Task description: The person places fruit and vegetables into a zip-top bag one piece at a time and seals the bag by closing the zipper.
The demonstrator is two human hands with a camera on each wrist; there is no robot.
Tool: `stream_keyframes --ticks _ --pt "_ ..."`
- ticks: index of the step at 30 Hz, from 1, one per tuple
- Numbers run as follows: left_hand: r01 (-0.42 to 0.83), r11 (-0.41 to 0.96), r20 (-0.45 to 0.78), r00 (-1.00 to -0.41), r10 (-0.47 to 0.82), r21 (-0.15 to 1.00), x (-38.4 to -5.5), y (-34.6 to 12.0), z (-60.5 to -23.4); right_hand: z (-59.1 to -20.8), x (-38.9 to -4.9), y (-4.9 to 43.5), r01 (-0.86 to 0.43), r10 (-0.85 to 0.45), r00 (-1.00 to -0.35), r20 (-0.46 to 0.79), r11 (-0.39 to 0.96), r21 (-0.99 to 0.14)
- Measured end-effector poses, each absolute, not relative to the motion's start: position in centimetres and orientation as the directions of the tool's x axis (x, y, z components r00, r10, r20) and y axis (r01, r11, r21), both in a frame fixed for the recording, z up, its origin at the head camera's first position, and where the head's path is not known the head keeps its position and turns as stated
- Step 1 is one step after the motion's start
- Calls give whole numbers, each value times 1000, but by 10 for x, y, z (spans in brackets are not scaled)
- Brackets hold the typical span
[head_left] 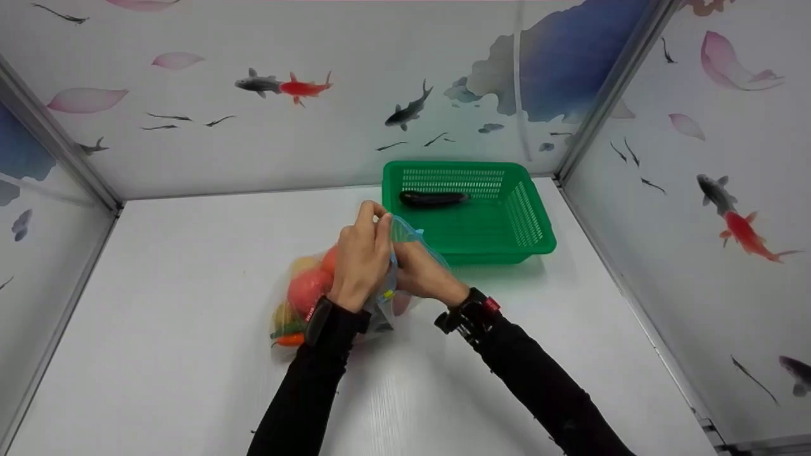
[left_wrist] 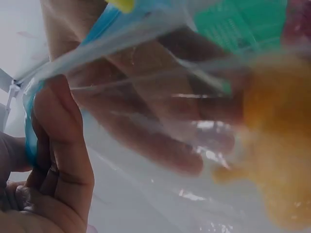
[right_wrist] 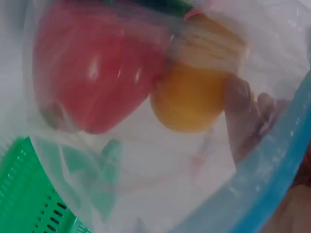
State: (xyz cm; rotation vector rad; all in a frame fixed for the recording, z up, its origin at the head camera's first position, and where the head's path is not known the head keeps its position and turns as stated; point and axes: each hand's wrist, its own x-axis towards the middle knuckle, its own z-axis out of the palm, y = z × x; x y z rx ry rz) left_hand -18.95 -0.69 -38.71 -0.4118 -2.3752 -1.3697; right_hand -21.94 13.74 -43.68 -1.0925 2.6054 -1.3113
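Observation:
A clear plastic bag with a blue rim point(head_left: 415, 231) lies on its side, bulging with produce. My left hand point(head_left: 362, 259) pinches the blue rim between thumb and fingers, as the left wrist view shows with the bag edge point(left_wrist: 30, 131). My right hand point(head_left: 421, 269) reaches in through the mouth; its fingers point(left_wrist: 146, 131) are fairly straight behind the plastic, the tips close to a yellow-orange fruit or vegetable point(left_wrist: 279, 145). In the right wrist view a glossy red piece point(right_wrist: 97, 68) lies beside the yellow-orange one point(right_wrist: 189, 97). A small orange pepper-like piece point(head_left: 289, 340) shows at the bag's bottom.
A green plastic basket point(head_left: 542, 231) with slotted walls stands behind the hands, against the back wall. One dark eggplant point(head_left: 434, 199) lies in it. White panels with painted fish enclose the white table point(head_left: 171, 316) on the left, back and right.

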Motion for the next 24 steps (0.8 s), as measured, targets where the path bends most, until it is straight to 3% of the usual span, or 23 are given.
stream_keyframes --ticks 3,9,14,19,24 --pt "412 470 450 -893 37 781 -191 -11 -388 -439 -223 139 -509 -637 -743 205 338 -792" --pt "407 420 432 -901 37 811 -191 -19 -390 -433 -217 159 -417 -545 -817 190 331 -847" --pt "405 400 428 -903 34 822 -189 -26 -388 -434 -219 177 -338 -497 -840 217 167 -926" --pt "418 427 452 -892 22 802 -190 -31 -387 -440 -236 203 -284 -317 -914 254 52 -957" --pt "433 489 489 -872 14 757 -193 -35 -386 -449 -270 234 -188 -73 -981 182 75 -979"
